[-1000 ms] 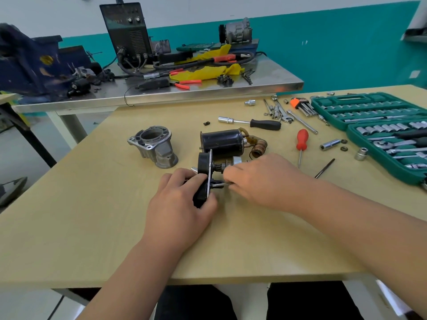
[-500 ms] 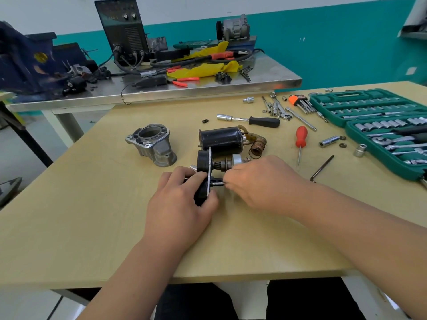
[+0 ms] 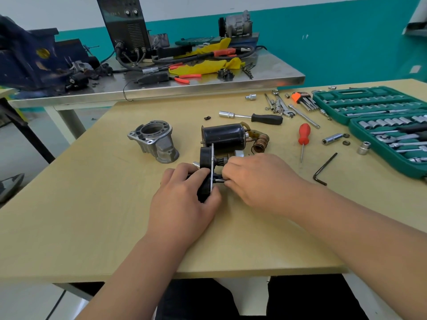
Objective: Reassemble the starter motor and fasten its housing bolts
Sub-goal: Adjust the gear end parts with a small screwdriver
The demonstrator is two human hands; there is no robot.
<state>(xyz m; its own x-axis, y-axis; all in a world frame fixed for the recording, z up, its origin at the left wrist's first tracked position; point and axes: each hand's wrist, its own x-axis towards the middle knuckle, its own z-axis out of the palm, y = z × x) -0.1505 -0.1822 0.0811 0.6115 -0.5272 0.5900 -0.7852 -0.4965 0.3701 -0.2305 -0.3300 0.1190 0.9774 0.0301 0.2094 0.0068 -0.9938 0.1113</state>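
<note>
Black starter-motor end assembly [image 3: 206, 158] upright near mid-table, gripped by curled fingers of left hand [image 3: 182, 204]. Pinched at its right face by right hand [image 3: 261, 181]: thin metal pin [image 3: 220, 180]. Just beyond, black motor casing [image 3: 224, 136]; left of that, aluminium nose housing [image 3: 154, 140]; far right, green socket set [image 3: 381, 125].

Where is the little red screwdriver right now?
In the head view, the red screwdriver lies right of centre, between the copper coil and a loose silver socket.
</note>
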